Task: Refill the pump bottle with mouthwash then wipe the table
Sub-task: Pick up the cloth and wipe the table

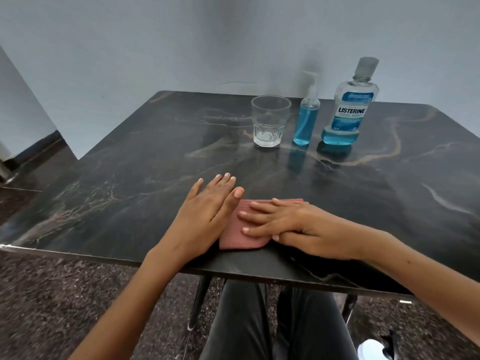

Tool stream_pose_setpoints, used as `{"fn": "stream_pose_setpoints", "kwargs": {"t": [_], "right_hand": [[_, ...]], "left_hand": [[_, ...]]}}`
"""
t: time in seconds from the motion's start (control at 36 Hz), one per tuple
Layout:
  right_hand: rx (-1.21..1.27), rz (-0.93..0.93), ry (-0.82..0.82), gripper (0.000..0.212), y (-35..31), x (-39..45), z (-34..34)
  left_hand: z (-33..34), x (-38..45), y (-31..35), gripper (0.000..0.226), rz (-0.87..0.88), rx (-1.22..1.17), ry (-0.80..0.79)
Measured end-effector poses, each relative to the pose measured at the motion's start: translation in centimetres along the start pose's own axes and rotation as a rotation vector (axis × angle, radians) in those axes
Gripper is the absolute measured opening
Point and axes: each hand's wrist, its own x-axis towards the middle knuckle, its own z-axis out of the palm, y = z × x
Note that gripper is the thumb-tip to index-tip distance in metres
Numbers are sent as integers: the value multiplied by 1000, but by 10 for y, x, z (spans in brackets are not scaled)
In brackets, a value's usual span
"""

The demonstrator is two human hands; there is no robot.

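Note:
A folded pink cloth [235, 236] lies near the front edge of the dark marble table [130, 178]. My right hand [280, 222] rests flat on the cloth, fingers straight and pointing left. My left hand [207, 203] lies flat just left of it, fingers straight, its edge over the cloth's left side. At the back stand a slim pump bottle [306, 118] nearly full of blue liquid and a capped Listerine mouthwash bottle [348, 107] with only a low layer of blue liquid.
An empty clear glass tumbler [268, 120] stands left of the pump bottle. A pale wall rises behind the table. My legs in dark trousers are under the front edge, above a speckled floor.

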Motion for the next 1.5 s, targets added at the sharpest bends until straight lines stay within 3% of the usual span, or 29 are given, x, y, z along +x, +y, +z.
{"fn": "stream_pose_setpoints", "kwargs": {"t": [0.17, 0.33, 0.5, 0.69, 0.89, 1.17, 1.39, 1.5], "right_hand": [[116, 36, 18, 43, 2, -58, -6], [141, 247, 228, 39, 5, -117, -17], [-4, 352, 314, 54, -22, -100, 10], [-8, 455, 407, 58, -35, -111, 26], [-89, 716, 555, 53, -34, -128, 32], [-144, 963, 551, 50, 7, -104, 1], [-206, 992, 495, 42, 43, -64, -33], [-228, 935, 439, 55, 47, -33, -31]], "left_hand": [[8, 8, 11, 81, 23, 76, -30], [14, 11, 14, 75, 36, 159, -30], [12, 10, 17, 82, 42, 178, -39], [11, 9, 17, 75, 57, 161, -39], [12, 10, 13, 73, 62, 168, -43], [12, 10, 12, 74, 59, 147, -40], [12, 10, 12, 81, 55, 126, -33], [13, 10, 11, 84, 63, 120, -21]]}}
